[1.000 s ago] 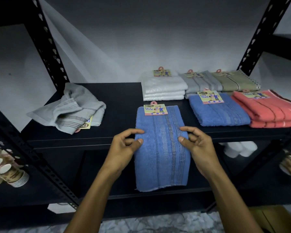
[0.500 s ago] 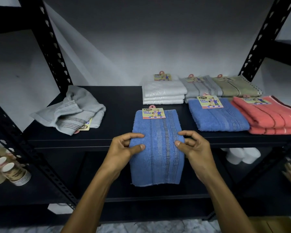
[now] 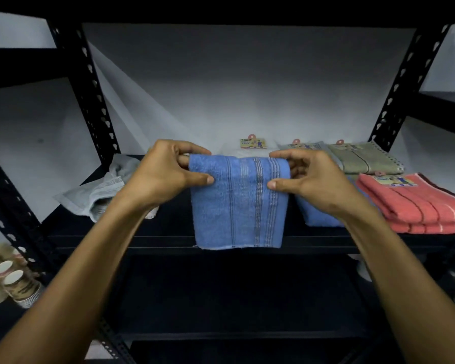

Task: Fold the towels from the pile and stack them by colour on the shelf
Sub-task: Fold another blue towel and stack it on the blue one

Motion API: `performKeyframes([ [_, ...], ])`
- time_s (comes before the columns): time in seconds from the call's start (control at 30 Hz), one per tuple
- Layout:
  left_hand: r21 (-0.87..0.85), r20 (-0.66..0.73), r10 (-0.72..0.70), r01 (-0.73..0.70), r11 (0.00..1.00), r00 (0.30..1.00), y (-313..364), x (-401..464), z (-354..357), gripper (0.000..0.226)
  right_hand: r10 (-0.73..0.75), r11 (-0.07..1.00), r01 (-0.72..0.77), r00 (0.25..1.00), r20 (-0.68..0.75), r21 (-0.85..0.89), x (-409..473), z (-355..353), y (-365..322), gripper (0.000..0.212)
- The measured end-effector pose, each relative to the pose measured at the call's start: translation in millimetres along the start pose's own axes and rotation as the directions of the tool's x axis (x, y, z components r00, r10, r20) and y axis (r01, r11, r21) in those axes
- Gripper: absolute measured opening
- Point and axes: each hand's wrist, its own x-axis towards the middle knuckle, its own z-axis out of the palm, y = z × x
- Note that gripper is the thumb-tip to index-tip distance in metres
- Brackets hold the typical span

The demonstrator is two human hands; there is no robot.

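Observation:
A folded blue towel [image 3: 238, 206] with thin grey stripes hangs in the air in front of the black shelf [image 3: 168, 227]. My left hand [image 3: 166, 177] pinches its upper left edge and my right hand [image 3: 310, 179] pinches its upper right edge. Behind my right hand lies another folded blue towel [image 3: 318, 215], mostly hidden. A coral stack [image 3: 415, 206] sits at the right, an olive towel [image 3: 365, 160] behind it, a grey one [image 3: 302, 147] beside that. The white stack is hidden except for its label [image 3: 252, 143]. A crumpled grey towel [image 3: 100, 191] lies at the left.
Black perforated uprights [image 3: 90, 93] frame the shelf on both sides. Stacked paper cups [image 3: 13, 282] stand on a lower level at the far left. A lower black shelf board [image 3: 234, 298] runs beneath the towels.
Both hands have lifted the blue towel off the shelf's front edge, and it now hangs folded over. The view has tilted upward.

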Motion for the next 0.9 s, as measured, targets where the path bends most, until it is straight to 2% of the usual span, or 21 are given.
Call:
performKeyframes([
  [0.07,0.224,-0.068,0.065,-0.048,0.973,0.996,6,6,-1,0.034,-0.078,0.991,0.076,0.997,-0.011,-0.111,11,-6,-6,0.028],
  [0.13,0.424,-0.107,0.156,-0.097,0.9,0.982,10,10,-1,0.026,-0.14,0.972,0.135,0.99,-0.014,-0.191,22,-9,-7,0.016],
  [0.2,0.54,-0.113,0.229,-0.134,0.831,0.967,13,14,-2,0.016,-0.154,0.969,0.154,0.988,0.012,-0.191,34,-12,-4,0.014],
  [0.27,0.579,-0.082,0.257,-0.163,0.799,0.963,13,22,-5,0.009,-0.125,0.985,0.133,0.989,0.079,-0.109,45,-13,-3,0.014],
  [0.33,0.545,-0.038,0.212,-0.157,0.824,0.977,6,36,-10,0.01,-0.083,0.996,0.08,0.985,0.148,0.027,58,-10,-1,0.011],
  [0.4,0.392,-0.026,0.085,-0.068,0.917,0.996,-7,49,-18,0.02,-0.066,0.992,0.042,0.978,0.195,0.123,72,-3,1,0.014],
  [0.53,0.206,-0.036,-0.075,0.08,0.975,0.997,-35,64,-36,0.019,-0.062,0.992,0.029,0.959,0.277,0.122,101,25,3,0.02],
  [0.63,0.151,-0.138,-0.081,0.102,0.983,0.987,-50,67,-50,0.013,-0.077,0.994,0.051,0.956,0.284,0.1,123,48,2,0.016],
  [0.7,0.197,-0.256,0.046,0.005,0.98,0.966,-58,67,-60,0.012,-0.147,0.988,0.132,0.967,0.206,0.086,138,64,1,0.012],
  [0.77,0.3,-0.33,0.248,-0.147,0.942,0.911,-63,60,-64,0.014,-0.265,0.964,0.262,0.961,0.077,0.037,146,76,0,0.014],
  [0.83,0.439,-0.343,0.449,-0.282,0.853,0.825,-72,44,-60,0.018,-0.416,0.909,0.415,0.909,-0.013,-0.029,144,83,5,0.018],
  [0.9,0.579,-0.286,0.587,-0.351,0.736,0.757,-89,23,-50,0.023,-0.543,0.831,0.542,0.839,0.029,-0.125,132,87,23,0.023],
])
